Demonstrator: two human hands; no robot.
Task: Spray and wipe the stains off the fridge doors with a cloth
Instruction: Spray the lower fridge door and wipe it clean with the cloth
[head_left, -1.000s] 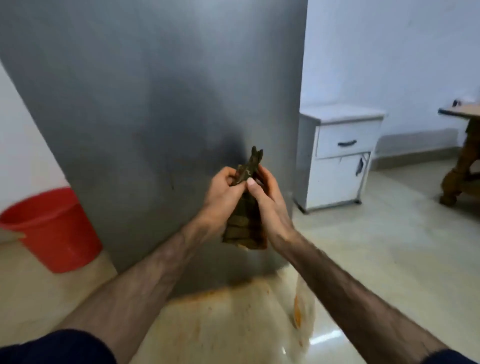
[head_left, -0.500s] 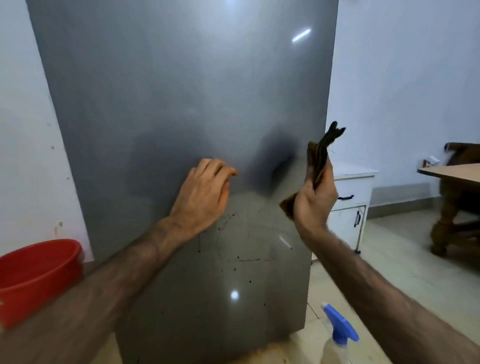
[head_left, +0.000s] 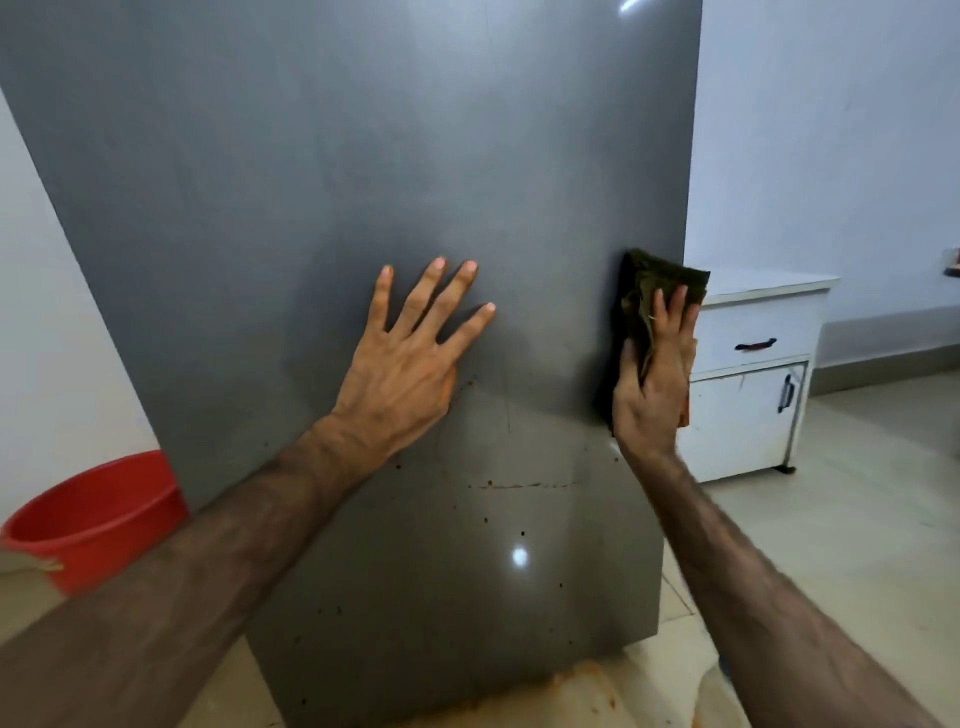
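A tall grey fridge door fills the middle of the view. Small dark and rusty specks and a thin brownish streak mark its lower part. My left hand lies flat on the door with fingers spread and holds nothing. My right hand presses a folded dark olive cloth against the door's right edge. The spray bottle is hidden behind my right forearm.
A red plastic tub stands on the floor at the left of the fridge. A white cabinet with a drawer stands right of the fridge by the wall. An orange-brown stain spreads on the pale tiled floor below the door.
My hands parted from folding the cloth together. The left hand went flat onto the door, and the right hand brought the cloth onto the door's right edge. The view rose.
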